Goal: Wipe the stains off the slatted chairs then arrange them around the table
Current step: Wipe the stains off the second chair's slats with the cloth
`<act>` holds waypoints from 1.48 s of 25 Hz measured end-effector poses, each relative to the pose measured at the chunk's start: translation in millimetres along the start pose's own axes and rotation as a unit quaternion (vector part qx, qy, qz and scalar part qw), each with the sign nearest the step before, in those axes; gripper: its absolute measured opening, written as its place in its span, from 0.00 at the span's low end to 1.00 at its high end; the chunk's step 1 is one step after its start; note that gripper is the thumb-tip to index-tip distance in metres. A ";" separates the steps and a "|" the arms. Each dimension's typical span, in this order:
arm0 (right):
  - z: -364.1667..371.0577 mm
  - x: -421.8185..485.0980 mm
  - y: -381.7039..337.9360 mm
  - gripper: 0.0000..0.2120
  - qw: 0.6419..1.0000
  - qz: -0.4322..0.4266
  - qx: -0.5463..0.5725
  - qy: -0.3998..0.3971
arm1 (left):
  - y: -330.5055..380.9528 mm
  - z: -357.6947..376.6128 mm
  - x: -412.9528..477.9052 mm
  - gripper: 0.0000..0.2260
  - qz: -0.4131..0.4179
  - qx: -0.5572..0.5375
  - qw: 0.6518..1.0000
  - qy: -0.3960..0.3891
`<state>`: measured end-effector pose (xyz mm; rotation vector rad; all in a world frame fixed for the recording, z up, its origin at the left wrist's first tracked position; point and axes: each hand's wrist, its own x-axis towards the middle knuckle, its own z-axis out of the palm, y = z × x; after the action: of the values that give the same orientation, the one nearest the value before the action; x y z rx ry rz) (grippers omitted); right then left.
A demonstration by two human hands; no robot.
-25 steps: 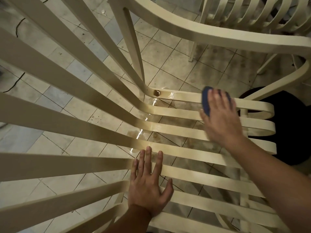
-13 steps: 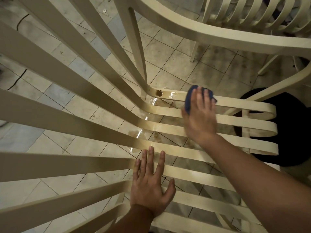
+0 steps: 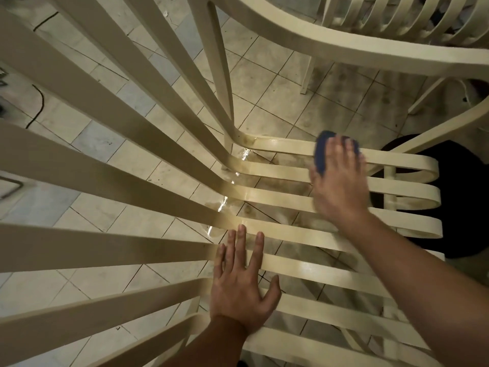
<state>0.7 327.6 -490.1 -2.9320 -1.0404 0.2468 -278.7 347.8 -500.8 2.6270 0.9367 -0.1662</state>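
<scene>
Two flat grips: left hand point(image 3: 242, 295) on slatted chair point(image 3: 304, 268), right hand point(image 3: 341, 186) pressing cloth point(image 3: 321, 151)

1. The blue pad point(image 3: 321, 152) is mostly covered by the right hand point(image 3: 341, 186). Only its far left corner shows, so I cannot tell if it is a cloth or a sponge.
2. The right hand is blurred, and its fingertips have soft outlines.
3. The slatted chair point(image 3: 105, 178) is cut off by the left and bottom edges, and the top of its backrest is outside the picture.
4. The second chair point(image 3: 383, 19) is cut off by the top edge. Only some slats and a thin leg show.
5. A black round object point(image 3: 460, 197) is partly hidden behind the seat slats and the right forearm. Its kind is not clear.
6. At the left edge, a small grey thing point(image 3: 10, 186) is blurred and cut off.
</scene>
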 end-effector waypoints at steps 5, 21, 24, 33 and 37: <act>-9.1 -9.2 51.9 0.35 0.994 0.105 -0.008 0.010 | -0.6 1.4 0.9 0.40 0.002 -0.009 1.000 0.004; -18.9 -5.3 83.9 0.35 0.999 0.007 0.046 -0.023 | -0.1 4.7 -0.6 0.41 0.008 -0.006 1.000 0.017; -21.2 -2.4 74.1 0.32 0.998 0.049 0.024 -0.025 | -0.5 4.4 1.6 0.42 0.012 -0.011 1.000 0.019; -15.1 12.9 -27.9 0.31 0.995 0.011 0.063 -0.076 | 0.1 5.2 1.4 0.43 0.012 -0.008 1.000 0.025; -4.5 16.1 -85.8 0.32 0.993 -0.031 0.080 -0.086 | 0.1 5.9 2.1 0.43 0.006 -0.005 1.000 0.026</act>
<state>-39.9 404.6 -481.7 -2.7682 -1.0744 0.5612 -276.9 346.9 -506.8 2.6391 0.9361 -0.0899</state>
